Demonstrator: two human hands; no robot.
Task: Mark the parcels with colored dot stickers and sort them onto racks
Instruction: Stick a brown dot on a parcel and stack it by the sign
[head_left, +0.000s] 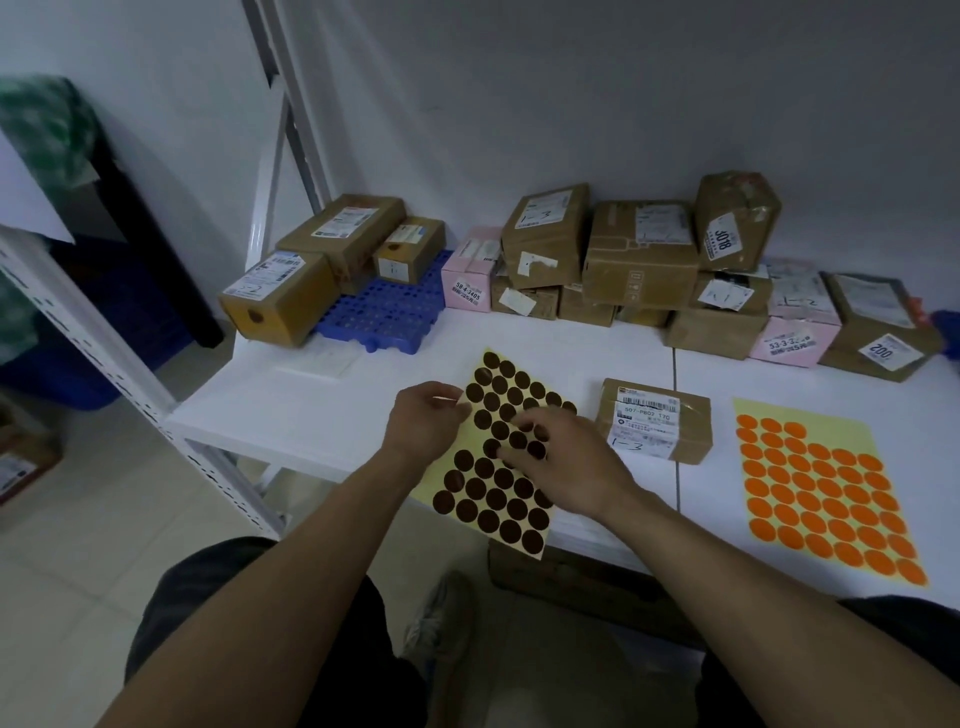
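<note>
Hands are busy at the white table (311, 410). One small brown parcel (654, 421) lies flat on it, with "1-3" written on its label. Just left of the small brown parcel is the brown dot sheet (498, 488), a yellow page full of dark round stickers. It is tipped up off the table and hangs over the near edge.

The left hand (426, 421) pinches the far left edge of the brown dot sheet and holds it up. The right hand (566, 462) is next to the small brown parcel, on its left. Its fingers are bent down, with the tips on the dots in the middle of the sheet. I cannot tell if a dot is caught between them.

Right of the small brown parcel, the orange dot sheet (826, 488) lies flat on the table. Behind the small brown parcel, a pile of parcels (639, 254), brown and pink, sits by the wall. Far to the back left of it is a blue plastic tray (384, 312) with more boxes (280, 296) on it.
</note>
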